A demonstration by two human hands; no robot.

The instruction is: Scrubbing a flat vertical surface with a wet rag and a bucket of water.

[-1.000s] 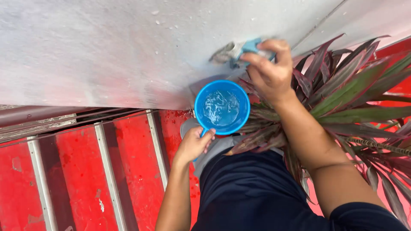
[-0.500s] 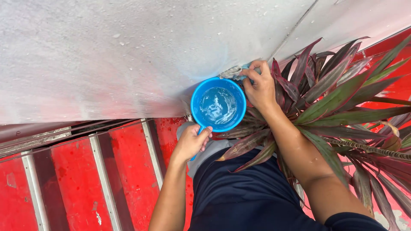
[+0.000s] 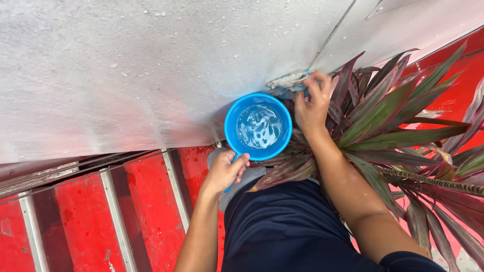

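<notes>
Your left hand is closed around the handle of the blue dipper, thumb over the top, holding it up against the foot of the wall. The dipper sits level, just below the wall's lower edge, with soapy, foamy water swirled in its bottom.

Your right hand is closed on a wet blue cloth, fingers curled over it and pressing it to the wall just above and right of the dipper's rim. Only a grey-blue strip of the cloth shows past your fingertips (the rest is under the hand).

The wall is pale grey, rough and speckled, with a thin seam running diagonally up from where the cloth sits. Below it runs a red surface crossed by grey metal bars, its paint scuffed in places.

A plant with long red-and-green leaves crowds your right forearm; several leaves touch the arm and reach under the dipper. More red surface shows past the plant at the upper right. Your dark clothing fills the bottom middle.
</notes>
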